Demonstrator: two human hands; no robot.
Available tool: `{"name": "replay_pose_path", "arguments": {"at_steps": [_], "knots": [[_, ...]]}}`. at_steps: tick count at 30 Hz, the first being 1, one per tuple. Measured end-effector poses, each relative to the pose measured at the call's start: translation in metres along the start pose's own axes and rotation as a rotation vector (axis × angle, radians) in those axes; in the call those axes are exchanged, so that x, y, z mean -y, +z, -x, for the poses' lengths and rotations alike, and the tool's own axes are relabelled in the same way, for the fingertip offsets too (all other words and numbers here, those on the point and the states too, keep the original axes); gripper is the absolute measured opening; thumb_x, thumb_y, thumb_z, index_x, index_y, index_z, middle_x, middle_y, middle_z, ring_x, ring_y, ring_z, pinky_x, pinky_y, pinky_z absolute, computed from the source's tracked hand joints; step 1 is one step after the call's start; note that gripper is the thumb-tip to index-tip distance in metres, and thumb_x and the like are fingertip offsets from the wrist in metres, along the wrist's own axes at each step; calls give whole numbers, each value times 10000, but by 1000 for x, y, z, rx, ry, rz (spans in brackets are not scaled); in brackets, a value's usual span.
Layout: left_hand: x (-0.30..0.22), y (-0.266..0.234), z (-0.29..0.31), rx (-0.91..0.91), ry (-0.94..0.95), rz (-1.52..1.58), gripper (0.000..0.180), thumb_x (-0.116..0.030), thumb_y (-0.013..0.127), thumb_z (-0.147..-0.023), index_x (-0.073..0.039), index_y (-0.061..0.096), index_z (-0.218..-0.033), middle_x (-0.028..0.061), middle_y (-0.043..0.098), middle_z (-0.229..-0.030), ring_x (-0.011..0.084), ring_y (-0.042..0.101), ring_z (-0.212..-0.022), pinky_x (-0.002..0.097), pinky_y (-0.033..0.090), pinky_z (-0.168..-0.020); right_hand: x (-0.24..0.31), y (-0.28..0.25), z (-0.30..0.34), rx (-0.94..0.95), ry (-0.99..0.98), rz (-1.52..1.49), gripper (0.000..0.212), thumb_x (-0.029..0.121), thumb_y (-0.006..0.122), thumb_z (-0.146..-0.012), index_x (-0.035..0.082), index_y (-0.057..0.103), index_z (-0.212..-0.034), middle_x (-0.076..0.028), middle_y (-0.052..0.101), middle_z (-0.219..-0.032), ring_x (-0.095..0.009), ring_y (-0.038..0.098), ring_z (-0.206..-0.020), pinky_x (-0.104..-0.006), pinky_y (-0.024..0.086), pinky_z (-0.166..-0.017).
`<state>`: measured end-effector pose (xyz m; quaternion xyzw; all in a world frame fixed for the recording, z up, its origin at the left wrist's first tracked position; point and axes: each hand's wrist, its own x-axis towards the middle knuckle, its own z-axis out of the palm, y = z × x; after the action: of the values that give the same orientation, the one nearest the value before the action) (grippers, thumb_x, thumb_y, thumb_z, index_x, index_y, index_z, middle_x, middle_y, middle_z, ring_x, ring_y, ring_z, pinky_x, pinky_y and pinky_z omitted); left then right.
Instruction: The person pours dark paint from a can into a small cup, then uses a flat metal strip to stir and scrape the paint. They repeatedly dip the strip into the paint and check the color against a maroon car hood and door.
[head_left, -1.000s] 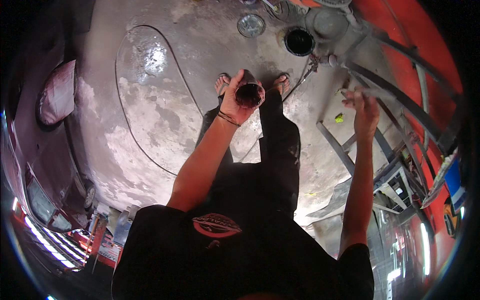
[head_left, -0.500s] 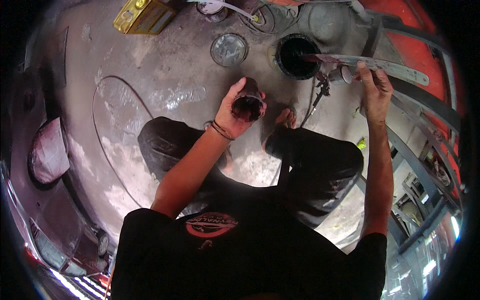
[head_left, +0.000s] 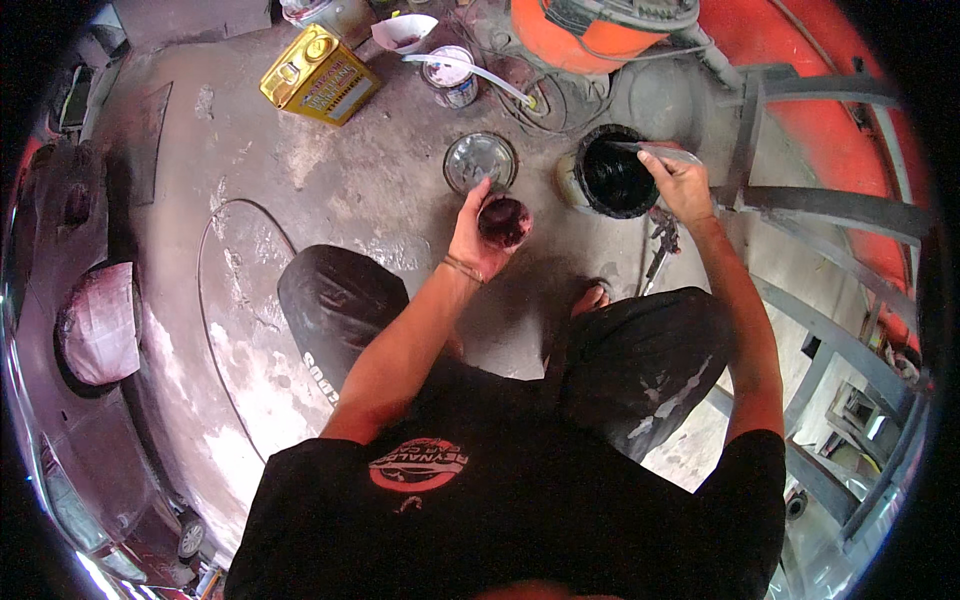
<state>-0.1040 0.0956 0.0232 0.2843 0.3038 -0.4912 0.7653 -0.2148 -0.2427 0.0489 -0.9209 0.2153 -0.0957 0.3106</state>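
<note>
My left hand [head_left: 474, 240] is wrapped round a small cup [head_left: 506, 222] stained dark red inside, its mouth facing up toward me. Closed on a flat metal ruler [head_left: 677, 151], my right hand [head_left: 684, 188] is at the right rim of a paint can [head_left: 572, 190]. One end of the ruler reaches over the can's mouth; how deep it goes I cannot tell. Glossy black paint coats the can's inside. Just beyond the cup, a round metal lid [head_left: 480, 163] lies on the floor. A spray gun [head_left: 661, 240] stands near the can, below my right wrist.
A gold rectangular tin [head_left: 320, 78] and a small can [head_left: 450, 80] with a pale tube [head_left: 490, 82] stand farther off, by an orange bucket [head_left: 570, 40]. A dark hose [head_left: 205, 270] curves over the floor at left. Metal frame bars [head_left: 840, 210] run along the right; a car [head_left: 85, 420] is at left.
My right hand has come down and left, bringing the ruler to the can's mouth. The cup is still in my left hand, its mouth now turned more toward me. The view has shifted.
</note>
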Motion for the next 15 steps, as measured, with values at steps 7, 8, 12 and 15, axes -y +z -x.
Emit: {"name": "replay_pose_path", "arguments": {"at_steps": [7,8,12,15], "knots": [[-10,-30,0,4,7,34,412,-480,703,-948,-72,653,-965,99,703,-889,281,690,-837,422,588,-737,2,24,-4,69,-208,69,281,332,702,-955,127,790,-1126,-128,771,-1073,-319,745,-952,-394,573,-839],[-10,-33,0,5,22,26,422,-490,692,-951,-69,661,-961,108,707,-893,282,690,-827,411,586,-732,4,23,-2,80,-172,73,275,327,703,-954,128,791,-1122,-129,771,-1073,-319,745,-953,-395,573,-841],[-13,-42,-2,25,37,6,441,-504,672,-957,-64,675,-975,124,715,-910,280,691,-823,391,581,-725,17,26,11,109,-127,45,235,305,713,-943,130,804,-1070,-123,776,-1011,-332,748,-890,-398,583,-803],[-16,-34,-3,3,27,-4,424,-494,693,-948,-71,662,-951,102,705,-895,282,686,-826,407,581,-750,19,30,22,130,-154,151,252,311,729,-926,81,798,-1001,-172,755,-922,-363,739,-821,-414,578,-738]]}}
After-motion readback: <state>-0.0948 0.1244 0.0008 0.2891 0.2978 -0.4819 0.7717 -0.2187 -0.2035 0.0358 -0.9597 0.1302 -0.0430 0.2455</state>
